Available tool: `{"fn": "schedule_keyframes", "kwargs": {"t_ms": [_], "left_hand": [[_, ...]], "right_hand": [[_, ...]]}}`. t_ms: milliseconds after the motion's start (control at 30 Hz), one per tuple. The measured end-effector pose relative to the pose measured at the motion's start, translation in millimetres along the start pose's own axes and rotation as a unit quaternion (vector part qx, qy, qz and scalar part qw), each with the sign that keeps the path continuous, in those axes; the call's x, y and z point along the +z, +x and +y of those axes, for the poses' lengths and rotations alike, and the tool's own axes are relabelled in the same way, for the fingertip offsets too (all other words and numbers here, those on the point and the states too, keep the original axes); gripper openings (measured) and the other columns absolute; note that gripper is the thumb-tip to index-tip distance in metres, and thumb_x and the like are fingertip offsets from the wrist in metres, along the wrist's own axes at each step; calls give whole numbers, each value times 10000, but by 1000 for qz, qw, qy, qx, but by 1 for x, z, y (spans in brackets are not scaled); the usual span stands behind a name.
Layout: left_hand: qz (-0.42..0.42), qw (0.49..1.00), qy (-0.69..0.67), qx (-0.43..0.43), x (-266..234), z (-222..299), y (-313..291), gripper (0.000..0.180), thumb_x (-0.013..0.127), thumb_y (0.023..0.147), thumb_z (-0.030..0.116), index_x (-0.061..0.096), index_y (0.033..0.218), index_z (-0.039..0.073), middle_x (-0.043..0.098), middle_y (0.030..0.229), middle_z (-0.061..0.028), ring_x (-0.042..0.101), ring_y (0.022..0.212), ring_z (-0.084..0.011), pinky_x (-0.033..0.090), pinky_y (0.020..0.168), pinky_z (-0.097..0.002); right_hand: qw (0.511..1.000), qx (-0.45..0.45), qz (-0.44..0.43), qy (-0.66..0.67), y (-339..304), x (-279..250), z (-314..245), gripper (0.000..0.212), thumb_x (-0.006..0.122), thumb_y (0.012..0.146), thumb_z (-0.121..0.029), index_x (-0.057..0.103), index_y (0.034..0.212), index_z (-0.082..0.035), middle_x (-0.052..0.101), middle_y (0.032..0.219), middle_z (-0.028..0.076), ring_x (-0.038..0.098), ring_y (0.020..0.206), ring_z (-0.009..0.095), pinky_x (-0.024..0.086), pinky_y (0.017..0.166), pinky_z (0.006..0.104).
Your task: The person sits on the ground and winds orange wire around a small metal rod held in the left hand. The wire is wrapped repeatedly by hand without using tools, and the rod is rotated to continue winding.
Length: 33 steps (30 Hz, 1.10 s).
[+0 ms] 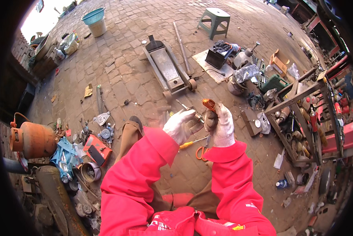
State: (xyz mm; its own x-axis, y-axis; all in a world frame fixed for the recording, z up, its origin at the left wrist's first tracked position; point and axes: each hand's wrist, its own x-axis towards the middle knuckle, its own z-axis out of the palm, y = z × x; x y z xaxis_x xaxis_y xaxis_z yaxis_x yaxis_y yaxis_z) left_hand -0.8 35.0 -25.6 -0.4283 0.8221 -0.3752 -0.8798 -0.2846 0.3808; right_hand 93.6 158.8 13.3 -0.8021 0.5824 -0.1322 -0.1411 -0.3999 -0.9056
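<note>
My left hand (180, 128), in a white work glove, is closed around a slender metal part (187, 106). One thin end of it points up and to the left, and the fingers hide its middle. Close beside it, my right hand (223, 128), also gloved, grips a crumpled orange-brown bundle (209, 104) whose material I cannot make out. The glove's fingertips look dark and soiled. On the ground below the hands lie a yellow-handled screwdriver (187, 145) and orange-handled scissors (200, 153).
A floor jack (169, 70) stands ahead on the brick paving, beside a long metal bar (181, 47). A green stool (214, 21) is farther off. Left are an orange gas cylinder (38, 138) and a phone (96, 154) on a red box. A cluttered metal frame (294, 98) stands right.
</note>
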Motion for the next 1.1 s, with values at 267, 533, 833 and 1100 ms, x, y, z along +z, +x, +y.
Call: {"fn": "schedule_keyframes", "kwargs": {"t_ms": [267, 533, 833, 1100], "left_hand": [[-13, 990, 133, 45, -3, -4, 3, 371, 652, 908, 87, 512, 1245, 21, 644, 1006, -78, 639, 860, -184, 538, 775, -343], [70, 945, 285, 145, -6, 19, 2, 352, 682, 871, 88, 571, 1198, 21, 608, 909, -21, 590, 739, -108, 496, 635, -238], [103, 884, 364, 273, -5, 35, -2, 378, 702, 846, 56, 570, 1198, 20, 617, 962, -22, 590, 804, -96, 517, 692, -249], [44, 906, 350, 235, 6, 17, -12, 344, 729, 820, 49, 566, 1121, 21, 604, 978, -27, 583, 833, -105, 503, 729, -259]], "right_hand": [[994, 5, -52, 91, 0, -2, -4, 487, 496, 990, -459, 431, 666, -100, 337, 484, -13, 343, 404, 130, 286, 400, 289], [986, 68, -154, -9, -7, -11, -16, 421, 553, 963, -429, 562, 787, -47, 386, 518, -20, 336, 417, 87, 262, 393, 268], [832, -52, -149, -532, 1, -7, 2, 335, 621, 929, -312, 642, 804, -1, 554, 605, -3, 471, 526, 76, 365, 492, 268], [946, -70, 66, -309, 20, -19, 22, 347, 592, 958, -369, 647, 895, -32, 552, 622, -17, 452, 488, 58, 342, 441, 238]]}}
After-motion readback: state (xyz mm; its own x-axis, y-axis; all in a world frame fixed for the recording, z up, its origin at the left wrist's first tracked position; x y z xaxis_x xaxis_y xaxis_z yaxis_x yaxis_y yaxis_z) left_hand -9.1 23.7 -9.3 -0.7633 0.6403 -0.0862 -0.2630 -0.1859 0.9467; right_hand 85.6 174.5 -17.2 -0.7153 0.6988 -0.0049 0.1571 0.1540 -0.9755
